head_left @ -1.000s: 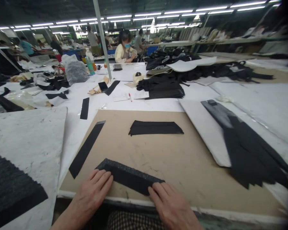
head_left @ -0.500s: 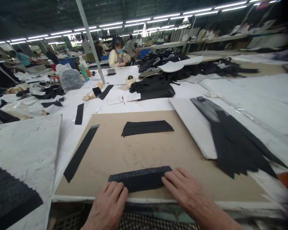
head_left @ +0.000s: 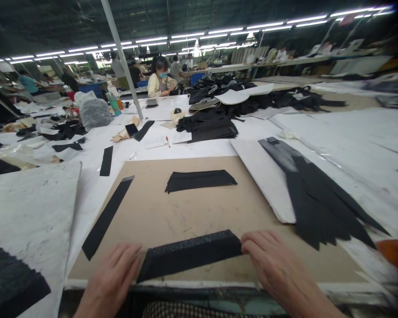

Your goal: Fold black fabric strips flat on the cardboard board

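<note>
A black fabric strip lies slantwise near the front edge of the tan board, with a shiny, speckled band along its far long side. My right hand has its fingers closed on the strip's right end. Beside the left end is my left hand, its fingers stretched out low over the board and holding nothing visible; whether they touch the strip's edge I cannot tell. A short pile of black strips rests farther back on the board. One long black strip lies slanted along the board's left side.
Right of the board, a fan of black strips overlaps a white panel. A pale board with dark fabric stands at left. Farther back are a pole, black fabric piles and a seated co-worker.
My left hand has come off the strip's front edge and moved left. My right hand has shifted slightly right with the strip's end. The strip now lies more slanted, its left end nearer me.
</note>
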The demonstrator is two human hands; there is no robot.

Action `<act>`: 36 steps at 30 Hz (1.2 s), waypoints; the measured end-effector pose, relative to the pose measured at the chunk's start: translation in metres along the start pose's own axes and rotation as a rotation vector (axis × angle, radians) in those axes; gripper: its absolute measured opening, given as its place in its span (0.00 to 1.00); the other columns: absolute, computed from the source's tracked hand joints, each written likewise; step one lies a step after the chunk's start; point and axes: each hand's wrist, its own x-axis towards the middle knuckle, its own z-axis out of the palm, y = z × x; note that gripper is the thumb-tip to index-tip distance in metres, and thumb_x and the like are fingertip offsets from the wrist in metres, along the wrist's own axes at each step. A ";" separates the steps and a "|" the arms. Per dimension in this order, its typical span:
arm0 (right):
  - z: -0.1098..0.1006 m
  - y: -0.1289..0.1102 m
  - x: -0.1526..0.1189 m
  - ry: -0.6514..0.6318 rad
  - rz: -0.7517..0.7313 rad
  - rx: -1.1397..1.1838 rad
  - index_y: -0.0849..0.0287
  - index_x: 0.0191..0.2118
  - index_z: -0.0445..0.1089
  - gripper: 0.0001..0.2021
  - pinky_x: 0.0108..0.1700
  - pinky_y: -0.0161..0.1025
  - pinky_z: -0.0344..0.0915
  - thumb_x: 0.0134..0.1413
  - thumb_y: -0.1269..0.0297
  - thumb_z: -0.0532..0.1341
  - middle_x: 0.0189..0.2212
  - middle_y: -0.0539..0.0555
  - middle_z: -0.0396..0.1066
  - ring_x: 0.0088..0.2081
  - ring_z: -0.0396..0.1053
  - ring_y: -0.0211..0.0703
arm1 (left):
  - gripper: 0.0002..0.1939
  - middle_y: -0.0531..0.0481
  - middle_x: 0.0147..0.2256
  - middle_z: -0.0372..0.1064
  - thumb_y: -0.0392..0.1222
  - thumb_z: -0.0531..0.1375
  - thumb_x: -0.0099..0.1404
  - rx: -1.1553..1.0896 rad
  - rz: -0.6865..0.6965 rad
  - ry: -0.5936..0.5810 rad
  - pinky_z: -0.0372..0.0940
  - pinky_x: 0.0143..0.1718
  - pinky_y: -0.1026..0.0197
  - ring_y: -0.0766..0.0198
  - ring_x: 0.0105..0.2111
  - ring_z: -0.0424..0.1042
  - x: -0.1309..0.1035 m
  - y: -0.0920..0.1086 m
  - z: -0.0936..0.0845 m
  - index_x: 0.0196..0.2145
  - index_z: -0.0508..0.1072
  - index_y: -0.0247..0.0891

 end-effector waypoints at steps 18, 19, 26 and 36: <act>0.051 -0.104 0.194 -0.234 -0.444 0.065 0.59 0.35 0.68 0.09 0.44 0.44 0.59 0.55 0.80 0.56 0.36 0.54 0.69 0.37 0.63 0.45 | 0.07 0.50 0.39 0.71 0.40 0.56 0.68 0.053 -0.448 -0.341 0.62 0.37 0.61 0.60 0.38 0.73 0.070 -0.158 -0.034 0.36 0.75 0.43; 0.058 -0.109 0.204 -0.269 -0.463 0.059 0.59 0.36 0.68 0.08 0.44 0.44 0.59 0.56 0.79 0.56 0.36 0.54 0.70 0.38 0.64 0.45 | 0.08 0.50 0.39 0.71 0.39 0.55 0.69 0.073 -0.449 -0.341 0.61 0.36 0.61 0.60 0.39 0.72 0.070 -0.156 -0.034 0.35 0.74 0.43; 0.115 -0.145 0.252 -0.361 -0.545 0.077 0.61 0.36 0.71 0.03 0.37 0.40 0.61 0.60 0.73 0.59 0.35 0.56 0.73 0.35 0.69 0.45 | 0.08 0.47 0.36 0.66 0.33 0.51 0.67 0.106 -0.427 -0.314 0.60 0.40 0.57 0.55 0.41 0.69 0.072 -0.150 -0.025 0.33 0.68 0.40; 0.174 -0.161 0.296 -0.310 -0.612 0.066 0.64 0.50 0.70 0.16 0.41 0.40 0.68 0.55 0.75 0.63 0.52 0.62 0.71 0.46 0.69 0.49 | 0.06 0.51 0.35 0.66 0.41 0.49 0.69 -0.200 -0.395 -0.242 0.63 0.38 0.58 0.60 0.34 0.68 0.060 -0.173 -0.032 0.34 0.62 0.42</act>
